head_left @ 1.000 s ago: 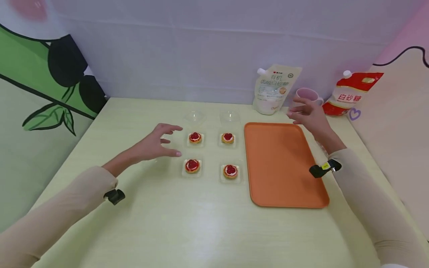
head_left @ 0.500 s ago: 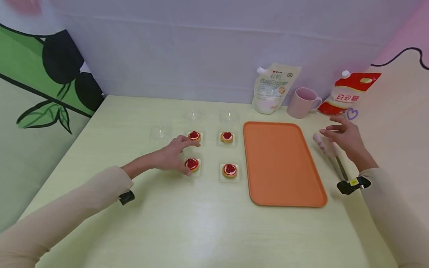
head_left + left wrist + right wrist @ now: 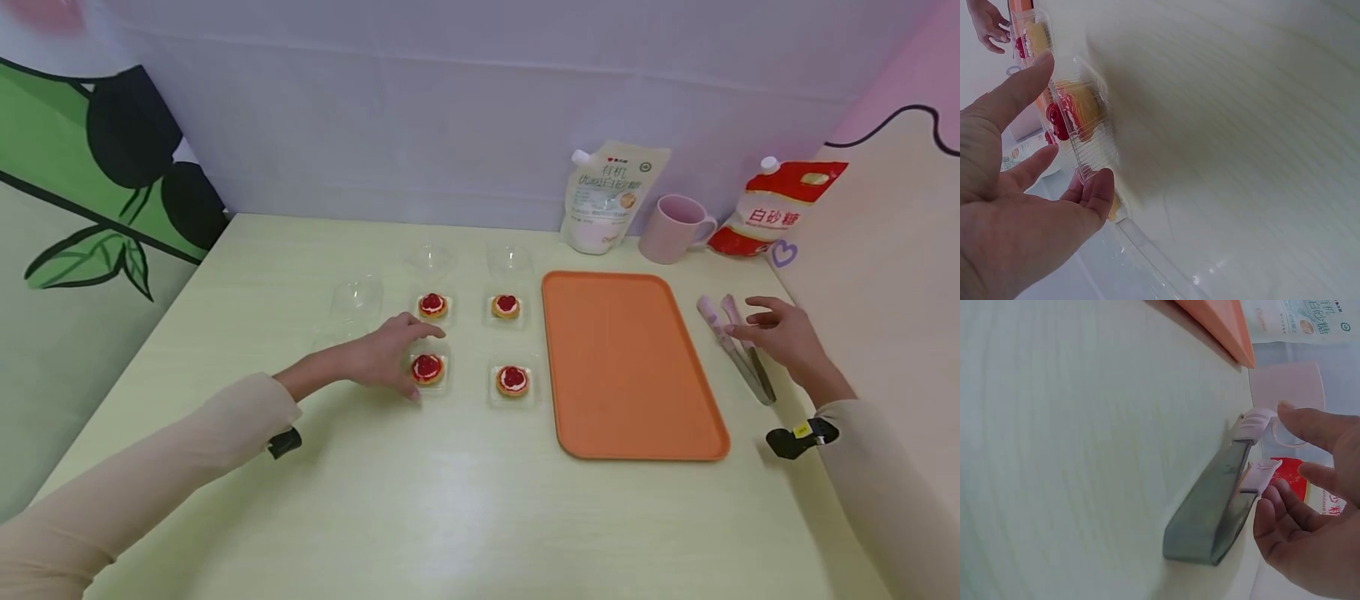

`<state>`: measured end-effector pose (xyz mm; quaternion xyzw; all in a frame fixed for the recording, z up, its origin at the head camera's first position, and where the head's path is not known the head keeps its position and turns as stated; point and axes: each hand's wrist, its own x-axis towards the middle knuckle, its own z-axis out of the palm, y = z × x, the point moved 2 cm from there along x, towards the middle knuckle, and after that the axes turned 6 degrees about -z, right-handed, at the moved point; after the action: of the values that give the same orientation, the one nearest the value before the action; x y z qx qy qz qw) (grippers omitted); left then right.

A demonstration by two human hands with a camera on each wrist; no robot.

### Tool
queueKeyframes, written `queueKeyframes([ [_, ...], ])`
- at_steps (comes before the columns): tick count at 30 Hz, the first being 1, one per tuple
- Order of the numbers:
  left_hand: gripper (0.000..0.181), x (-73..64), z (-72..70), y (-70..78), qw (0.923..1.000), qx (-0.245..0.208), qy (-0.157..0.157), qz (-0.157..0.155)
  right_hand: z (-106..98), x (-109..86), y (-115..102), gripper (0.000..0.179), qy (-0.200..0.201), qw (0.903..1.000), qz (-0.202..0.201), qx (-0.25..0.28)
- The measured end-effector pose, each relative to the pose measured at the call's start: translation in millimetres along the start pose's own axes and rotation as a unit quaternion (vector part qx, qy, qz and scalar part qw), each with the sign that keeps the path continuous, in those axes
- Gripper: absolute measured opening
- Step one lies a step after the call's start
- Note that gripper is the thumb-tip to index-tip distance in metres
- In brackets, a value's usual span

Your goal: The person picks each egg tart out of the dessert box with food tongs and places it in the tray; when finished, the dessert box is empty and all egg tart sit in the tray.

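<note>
My left hand [image 3: 382,354] spreads around the front-left clear plastic box [image 3: 444,382], which holds a small red-topped tart [image 3: 427,369]. In the left wrist view, the thumb lies by one side of this box [image 3: 1100,134] and the curled fingertips sit right at its opposite corner. My right hand [image 3: 786,335] is beside a pair of metal tongs [image 3: 742,365] with pink tips, lying right of the orange tray [image 3: 633,367]. Up close in the right wrist view, the thumb and fingers are parted near the pink ends of the tongs [image 3: 1210,506].
More boxed tarts stand at back left [image 3: 432,305], back right [image 3: 506,306] and front right [image 3: 513,381]. Clear lids [image 3: 357,296] rise behind and left of them. A white pouch [image 3: 611,200], pink mug [image 3: 672,229] and red-and-white sugar bag [image 3: 776,208] line the back.
My left hand moved right, to around the front-left tart box, then shifted slightly. The right hand came from near the mug to the right and toward me, beside the tongs.
</note>
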<state>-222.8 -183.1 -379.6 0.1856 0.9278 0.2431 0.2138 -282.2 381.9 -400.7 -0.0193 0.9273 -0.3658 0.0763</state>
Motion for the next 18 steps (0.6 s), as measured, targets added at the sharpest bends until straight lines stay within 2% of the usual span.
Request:
queueKeyframes([
  [6, 0.083, -0.5, 0.5, -1.3, 0.9999, -0.008, -0.013, -0.003, 5.0, -3.7, 13.3, 0.088, -0.035, 0.9990, 0.011, -0.025],
  [11, 0.082, 0.4, 0.1, -3.0, 0.9998, -0.008, -0.017, -0.004, 6.9, -4.5, 16.4, 0.088, -0.031, 0.9983, 0.008, -0.049],
  [18, 0.081, 2.1, 1.6, -3.5, 0.9998, -0.010, -0.015, -0.004, 6.7, -6.6, 13.7, 0.090, -0.044, 0.9949, 0.031, -0.085],
])
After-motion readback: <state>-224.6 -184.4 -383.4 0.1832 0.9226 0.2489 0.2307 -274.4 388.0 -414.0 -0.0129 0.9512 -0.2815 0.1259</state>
